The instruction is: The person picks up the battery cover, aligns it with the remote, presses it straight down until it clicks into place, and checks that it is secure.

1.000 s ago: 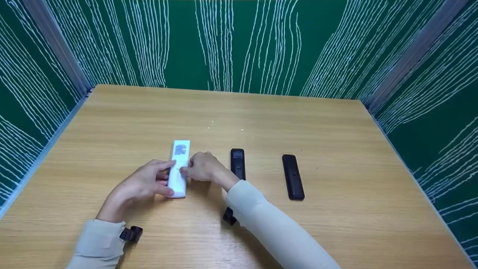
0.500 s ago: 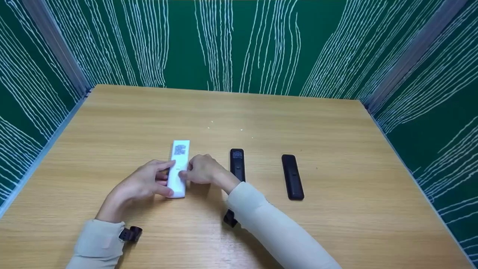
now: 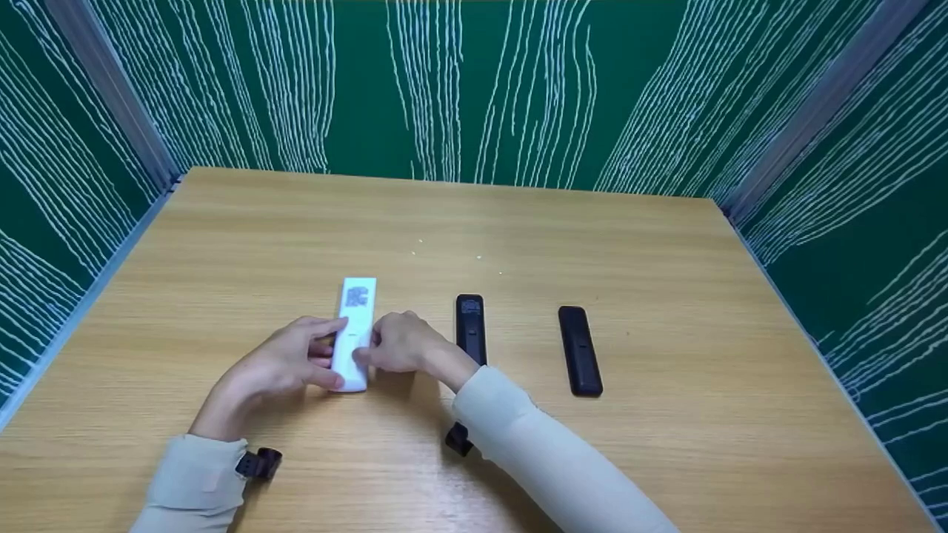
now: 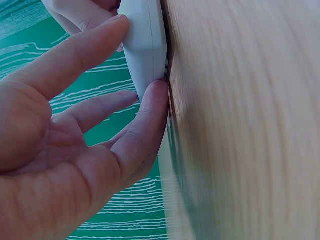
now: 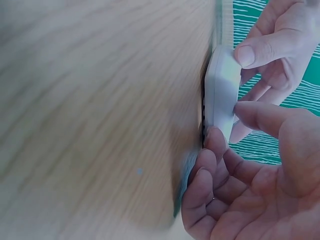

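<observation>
A white remote control (image 3: 358, 318) lies back side up, with a printed code patch at its far end. My left hand (image 3: 278, 363) holds its left side, thumb at the near end and a finger higher up the edge. In the left wrist view, fingertips of that hand touch the side of the remote (image 4: 142, 42) close to the tabletop. From the right, my right hand (image 3: 407, 342) presses its thumb on the remote's back, below the middle. The right wrist view shows this hand's other fingers (image 5: 200, 185) curled, a fingertip at the remote's lower edge.
Two black remotes lie to the right: one (image 3: 470, 326) partly behind the right forearm, another (image 3: 581, 352) farther right. Small white specks dot the wooden table (image 3: 592, 244) beyond them. Green walls with white lines (image 3: 363, 89) enclose the table. Each wrist carries a small black camera (image 3: 259, 464).
My right hand has slid slightly toward the near end, its thumb moving down the white remote's back. The left hand and the remotes have hardly moved.
</observation>
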The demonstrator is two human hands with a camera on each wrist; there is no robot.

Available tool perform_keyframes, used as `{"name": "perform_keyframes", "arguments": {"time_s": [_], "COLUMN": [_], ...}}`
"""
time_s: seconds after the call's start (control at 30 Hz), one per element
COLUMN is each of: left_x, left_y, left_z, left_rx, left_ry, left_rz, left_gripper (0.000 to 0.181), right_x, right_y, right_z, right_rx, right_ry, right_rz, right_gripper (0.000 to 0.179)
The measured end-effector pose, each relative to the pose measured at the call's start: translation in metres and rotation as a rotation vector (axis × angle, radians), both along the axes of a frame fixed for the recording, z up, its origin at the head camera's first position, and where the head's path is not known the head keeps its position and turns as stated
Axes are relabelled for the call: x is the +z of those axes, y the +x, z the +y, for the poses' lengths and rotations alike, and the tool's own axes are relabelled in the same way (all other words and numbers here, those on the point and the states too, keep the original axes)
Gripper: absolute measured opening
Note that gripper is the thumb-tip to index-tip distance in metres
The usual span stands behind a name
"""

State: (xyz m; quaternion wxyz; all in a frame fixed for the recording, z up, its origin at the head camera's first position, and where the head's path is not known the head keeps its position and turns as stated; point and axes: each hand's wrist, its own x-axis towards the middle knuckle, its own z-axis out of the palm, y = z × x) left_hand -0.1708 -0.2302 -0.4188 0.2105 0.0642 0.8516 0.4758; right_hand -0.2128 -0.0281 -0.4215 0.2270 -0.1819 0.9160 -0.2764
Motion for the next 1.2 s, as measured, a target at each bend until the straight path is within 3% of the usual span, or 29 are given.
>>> {"name": "perform_keyframes", "arguments": {"time_s": [0.2,0.43,1.2], "left_x": [-0.0005,-0.001,0.0018], "left_y": [0.0004,0.002,0.0012], "left_z": [-0.0002,-0.0015,-0.0007], "left_rx": [0.001,-0.019,-0.011], "left_ry": [-0.016,0.029,-0.005], "left_rz": [0.004,0.016,-0.002], "left_gripper": [0.093,0.094,0.093], "right_x": [0.0003,0.0009,-0.0002], "right_y": [0.0024,0.0044,0.0005], "right_z": [0.0,0.0003,0.0002], "right_rx": [0.023,0.064,0.019], "right_ry": [0.019,0.044,0.005], "right_rz": [0.02,0.066,0.027], "right_gripper": [0.026,0.027,0.026]}}
